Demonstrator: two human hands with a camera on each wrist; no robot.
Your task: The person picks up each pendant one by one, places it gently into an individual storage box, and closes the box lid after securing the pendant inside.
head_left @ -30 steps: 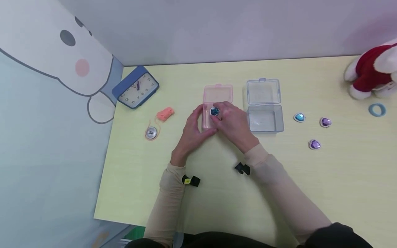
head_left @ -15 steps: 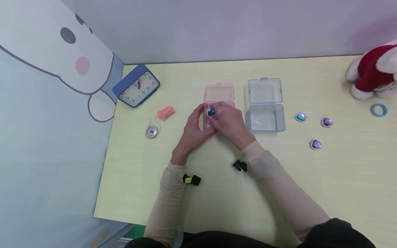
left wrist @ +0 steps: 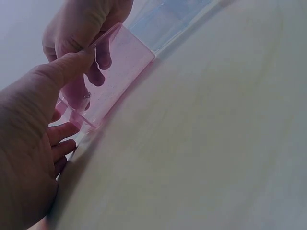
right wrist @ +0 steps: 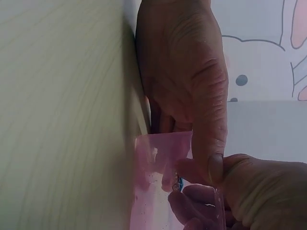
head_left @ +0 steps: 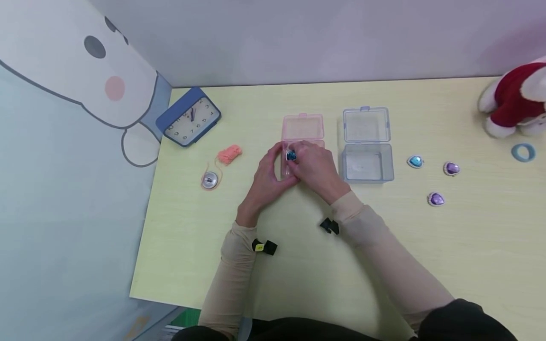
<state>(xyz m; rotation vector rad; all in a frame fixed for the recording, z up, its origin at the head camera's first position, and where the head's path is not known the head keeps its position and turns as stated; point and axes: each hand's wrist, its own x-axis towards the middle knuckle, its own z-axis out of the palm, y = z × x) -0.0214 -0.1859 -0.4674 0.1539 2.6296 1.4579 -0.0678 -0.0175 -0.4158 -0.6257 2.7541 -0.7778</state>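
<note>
A small pink clear plastic box [head_left: 303,127] stands on the table with its lid folded back. My left hand [head_left: 266,182] grips it, thumb across the near rim and fingers at the left side. The right hand [head_left: 317,170] pinches a round blue gem with a silvery edge [head_left: 291,156]. In the right wrist view its fingertips reach down inside the pink walls, with the gem [right wrist: 179,183] between them. Seen from the left wrist, those fingers show through the box's front wall [left wrist: 129,55], and the gem is mostly hidden.
Just right stands an open bluish clear box [head_left: 368,163]. Beyond it lie a light-blue gem [head_left: 415,161], two purple gems [head_left: 436,199], a blue ring [head_left: 523,152] and a red-and-white plush [head_left: 512,102]. Leftward are orange yarn [head_left: 229,154], a metal disc [head_left: 209,180] and a blue clock [head_left: 188,116].
My right hand has shifted slightly left over the pink box, and the gem sits nearer the box's left side. The left hand keeps its grip.
</note>
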